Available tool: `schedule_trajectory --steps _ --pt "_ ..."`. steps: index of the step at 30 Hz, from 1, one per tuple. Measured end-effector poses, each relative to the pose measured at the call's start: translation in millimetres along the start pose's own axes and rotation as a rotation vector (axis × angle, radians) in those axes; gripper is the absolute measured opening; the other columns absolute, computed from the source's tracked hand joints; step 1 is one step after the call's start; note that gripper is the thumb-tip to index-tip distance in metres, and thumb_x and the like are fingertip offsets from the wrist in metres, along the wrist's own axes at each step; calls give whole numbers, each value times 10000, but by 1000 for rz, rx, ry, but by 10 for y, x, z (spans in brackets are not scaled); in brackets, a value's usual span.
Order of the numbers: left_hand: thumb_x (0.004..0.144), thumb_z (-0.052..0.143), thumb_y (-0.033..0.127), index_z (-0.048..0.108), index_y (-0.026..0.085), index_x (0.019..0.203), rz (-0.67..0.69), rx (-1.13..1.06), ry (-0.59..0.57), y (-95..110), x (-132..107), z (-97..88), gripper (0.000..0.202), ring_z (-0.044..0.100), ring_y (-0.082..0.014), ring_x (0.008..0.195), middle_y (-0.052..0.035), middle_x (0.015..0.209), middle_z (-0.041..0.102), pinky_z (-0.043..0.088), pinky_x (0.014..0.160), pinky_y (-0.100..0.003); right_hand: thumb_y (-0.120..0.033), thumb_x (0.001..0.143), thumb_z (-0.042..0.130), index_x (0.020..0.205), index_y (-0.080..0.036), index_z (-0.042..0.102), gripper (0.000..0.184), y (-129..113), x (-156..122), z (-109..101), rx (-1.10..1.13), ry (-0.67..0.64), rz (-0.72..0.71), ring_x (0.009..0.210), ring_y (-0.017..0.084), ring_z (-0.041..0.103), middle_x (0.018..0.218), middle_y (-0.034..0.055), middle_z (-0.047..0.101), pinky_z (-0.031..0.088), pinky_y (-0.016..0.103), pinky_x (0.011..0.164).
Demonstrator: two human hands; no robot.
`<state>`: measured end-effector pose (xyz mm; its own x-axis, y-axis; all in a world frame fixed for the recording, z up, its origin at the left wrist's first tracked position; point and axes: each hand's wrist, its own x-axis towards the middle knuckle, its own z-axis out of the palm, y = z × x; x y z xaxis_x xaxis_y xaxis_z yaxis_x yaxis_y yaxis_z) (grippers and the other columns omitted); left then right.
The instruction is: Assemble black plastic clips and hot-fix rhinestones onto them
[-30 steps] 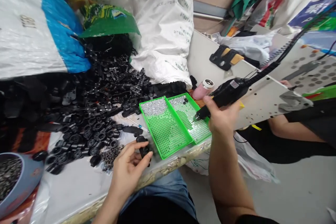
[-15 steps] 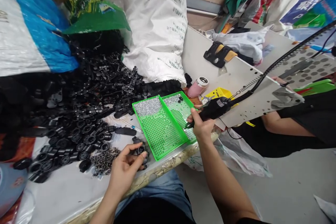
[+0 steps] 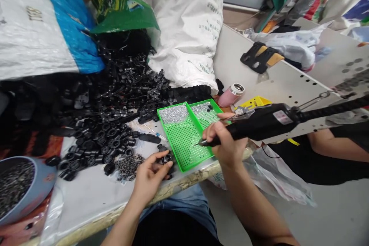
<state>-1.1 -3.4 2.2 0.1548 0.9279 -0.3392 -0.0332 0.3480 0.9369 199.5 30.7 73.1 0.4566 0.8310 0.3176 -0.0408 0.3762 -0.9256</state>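
Observation:
My right hand (image 3: pixel 226 142) grips a black electric screwdriver (image 3: pixel 259 125) on a dark cable; its tip hangs over the near part of a green perforated tray (image 3: pixel 184 140) that holds small silver screws at its far end. My left hand (image 3: pixel 150 175) pinches a small black plastic part (image 3: pixel 167 159) on the white table cover, just left of the tray's near corner. A small heap of dark screws (image 3: pixel 128 166) lies beside that hand.
A big pile of black plastic parts (image 3: pixel 115 100) spills from sacks at the back. A grey bowl of metal bits (image 3: pixel 17 186) sits far left. A pink flask (image 3: pixel 230 95) stands behind the tray. Another person's arm (image 3: pixel 325 144) rests at right under a perforated white panel (image 3: pixel 291 84).
My right hand has carried the screwdriver left and nearer, from the tray's right half to its near left part. My left hand still holds the black part in about the same spot.

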Motion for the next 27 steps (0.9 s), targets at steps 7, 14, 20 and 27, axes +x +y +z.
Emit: schedule_trajectory --steps 7,14,20,27 --pt "740 814 424 732 126 1133 49 -26 -13 -118 -2 -11 500 589 -119 481 19 553 651 505 526 -227 -412 839 682 950 -248 510 263 161 -419 591 19 -363 151 439 104 551 586 -80 557 515 270 464" --pt "702 826 423 751 125 1028 25 -36 -12 -50 -12 5 448 563 -113 439 19 522 641 429 466 -204 -426 847 681 826 -243 492 264 248 -477 572 -89 -389 161 489 113 552 584 -64 545 518 271 499" --pt "708 818 419 745 132 1062 11 -38 -26 -64 -10 2 461 580 -114 459 14 531 653 404 467 -188 -393 849 709 945 -245 529 252 255 -486 542 38 -376 204 478 118 552 571 -87 533 520 279 510" --pt "722 816 432 723 143 1088 -3 -38 -42 -109 -4 -17 476 580 -120 462 14 530 652 423 479 -197 -397 838 720 946 -234 560 253 237 -449 582 86 -362 257 456 112 528 533 -92 524 490 271 490"
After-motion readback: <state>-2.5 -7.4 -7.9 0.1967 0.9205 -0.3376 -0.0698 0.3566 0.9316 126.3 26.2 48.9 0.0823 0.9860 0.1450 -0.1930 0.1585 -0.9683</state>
